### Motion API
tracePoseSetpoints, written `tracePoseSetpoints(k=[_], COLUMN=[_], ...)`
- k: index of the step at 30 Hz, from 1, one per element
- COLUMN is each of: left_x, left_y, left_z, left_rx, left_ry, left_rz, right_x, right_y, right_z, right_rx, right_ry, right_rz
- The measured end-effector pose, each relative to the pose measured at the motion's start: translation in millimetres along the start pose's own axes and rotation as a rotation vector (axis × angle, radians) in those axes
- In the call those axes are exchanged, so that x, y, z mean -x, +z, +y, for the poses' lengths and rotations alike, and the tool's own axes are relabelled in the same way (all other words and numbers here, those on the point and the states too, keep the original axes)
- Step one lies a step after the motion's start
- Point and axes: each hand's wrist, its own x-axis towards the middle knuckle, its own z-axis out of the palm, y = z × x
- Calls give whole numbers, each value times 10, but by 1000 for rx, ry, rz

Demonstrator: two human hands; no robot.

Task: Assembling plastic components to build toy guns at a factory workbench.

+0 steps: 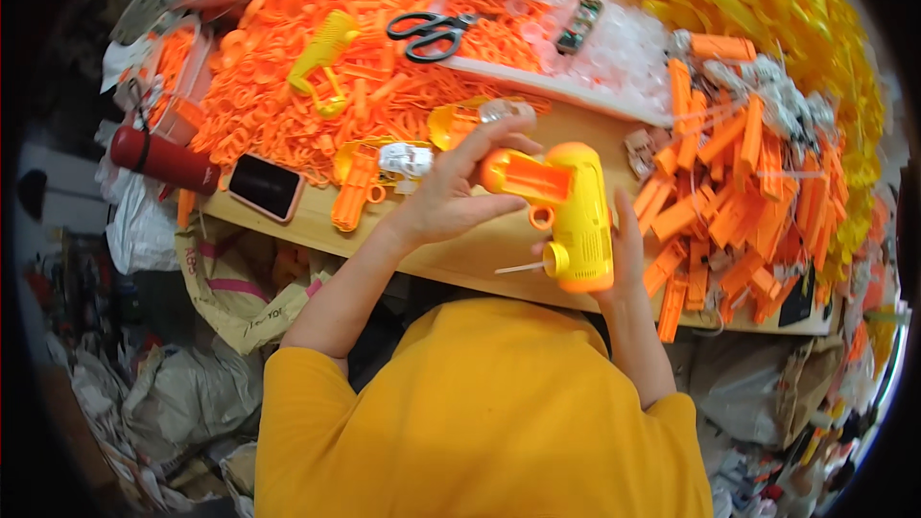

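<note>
Above the near edge of the table I hold a yellow and orange plastic toy housing (587, 221), shaped like a toy gun or hair dryer. My right hand (625, 254) wraps its right side, fingers partly hidden behind it. At its orange, trough-like handle is my left hand (451, 187), thumb below and fingers curled over the end. A small orange ring and a thin white stick (520, 269) project from the housing's left side. Beyond my left hand lie two similar part-built pieces, one an orange and yellow piece (357, 182) with a silvery-white part.
Loose orange parts (288, 67) are heaped at the far left, with black scissors (430, 34) and a yellow housing half (324, 53) on top. A phone (266, 188) and red bottle (165, 160) lie left. Orange pieces with wires (734, 192) pile up right, yellow parts (767, 10) behind.
</note>
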Motion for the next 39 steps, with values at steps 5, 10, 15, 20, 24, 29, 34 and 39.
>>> tracePoseSetpoints(k=[5,10,15,20,24,29,34,39], left_x=[1,66,162,452,917,901,635,546], left_y=[-54,-158,-662,-1924,-3028,-3416,-3451,-3500], left_z=[124,209,319,344,174,72,97,70], left_rx=[143,-116,-84,-228,-522,-1052,-1457,-1719], left_ry=[-50,-23,-13,46,-28,-43,-95,-116], left_rz=[-38,-75,350,1059,1326,1367,1141,903], right_x=[8,-27,-11,18,9,-5,-61,-54], right_y=[-169,-157,-272,-273,-288,-221,-164,-129], right_z=[224,204,171,33,-3,4,36,52], right_rx=[13,176,147,161,168,180,225,201], right_ry=[7,-36,-155,-257,-301,-328,-333,-328], right_rz=[-129,-174,5,60,108,127,192,220])
